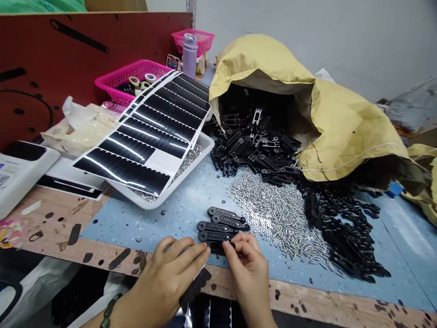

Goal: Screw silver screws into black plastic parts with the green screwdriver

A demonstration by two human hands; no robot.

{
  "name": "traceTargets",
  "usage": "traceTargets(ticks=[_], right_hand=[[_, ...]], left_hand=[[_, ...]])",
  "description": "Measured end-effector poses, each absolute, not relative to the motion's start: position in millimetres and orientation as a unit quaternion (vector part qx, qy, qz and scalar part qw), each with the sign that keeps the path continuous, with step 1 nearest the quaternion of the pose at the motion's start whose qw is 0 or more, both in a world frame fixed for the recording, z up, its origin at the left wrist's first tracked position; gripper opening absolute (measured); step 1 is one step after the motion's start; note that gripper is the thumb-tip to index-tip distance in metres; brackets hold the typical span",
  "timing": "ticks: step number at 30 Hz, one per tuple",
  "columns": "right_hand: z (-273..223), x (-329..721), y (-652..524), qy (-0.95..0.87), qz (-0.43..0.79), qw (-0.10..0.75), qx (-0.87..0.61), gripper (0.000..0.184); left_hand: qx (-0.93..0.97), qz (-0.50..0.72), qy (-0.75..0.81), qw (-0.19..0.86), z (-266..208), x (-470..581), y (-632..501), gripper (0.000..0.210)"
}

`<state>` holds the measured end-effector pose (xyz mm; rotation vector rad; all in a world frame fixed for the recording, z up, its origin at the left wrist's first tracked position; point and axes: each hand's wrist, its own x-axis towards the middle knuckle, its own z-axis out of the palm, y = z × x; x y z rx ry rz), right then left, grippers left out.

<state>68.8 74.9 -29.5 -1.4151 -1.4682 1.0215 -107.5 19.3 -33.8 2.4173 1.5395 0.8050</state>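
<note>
Pinching the end of a black arm [215, 246], the right hand [248, 266] has thumb and forefinger nearly together. The left hand [174, 273], at its 9 o'clock, lies palm down, fingers nearly straight, a black strip [195, 288] beneath; whether it grips anything cannot be told. Four more arms [214, 236] lie just beyond at 12 o'clock, screws [290, 223] at 2, a tray [170, 197] at 11.

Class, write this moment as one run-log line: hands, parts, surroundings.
left hand: beside black parts | right hand: fingertips at nearest part | right of parts: loose screws | behind screws: open yellow sack
</note>
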Motion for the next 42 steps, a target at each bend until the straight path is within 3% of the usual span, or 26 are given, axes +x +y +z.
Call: traceTargets(ticks=[9, 18, 24, 30, 34, 38, 42], right_hand=[[-29, 69, 73, -0.566, 0.421, 0.417, -0.573, 0.032], [-36, 67, 69, -0.618, 0.352, 0.419, -0.565, 0.027], [-42, 66, 65, -0.68, 0.289, 0.386, -0.553, 0.023], [-27, 86, 74, -0.758, 0.165, 0.293, -0.559, 0.03], [-9, 92, 71, -0.767, 0.232, 0.351, -0.484, 0.009], [5, 80, 65, -0.842, 0.313, 0.315, -0.307, 0.027], [3, 78, 73, -0.724, 0.424, 0.36, -0.408, 0.017]], left_hand=[[0.811, 0.272, 0.511, 0.087, -34, -107, 19, 0.055], [0.81, 0.283, 0.505, 0.093, -31, -108, 22, 0.054], [0.806, 0.274, 0.519, 0.085, -32, -101, 26, 0.048], [0.811, 0.258, 0.518, 0.089, -31, -101, 30, 0.049], [0.817, 0.236, 0.507, 0.142, -15, -108, 32, 0.051], [0.817, 0.223, 0.476, 0.238, -1, -115, 28, 0.047], [0.76, 0.278, 0.541, 0.228, -6, -125, 25, 0.046]])
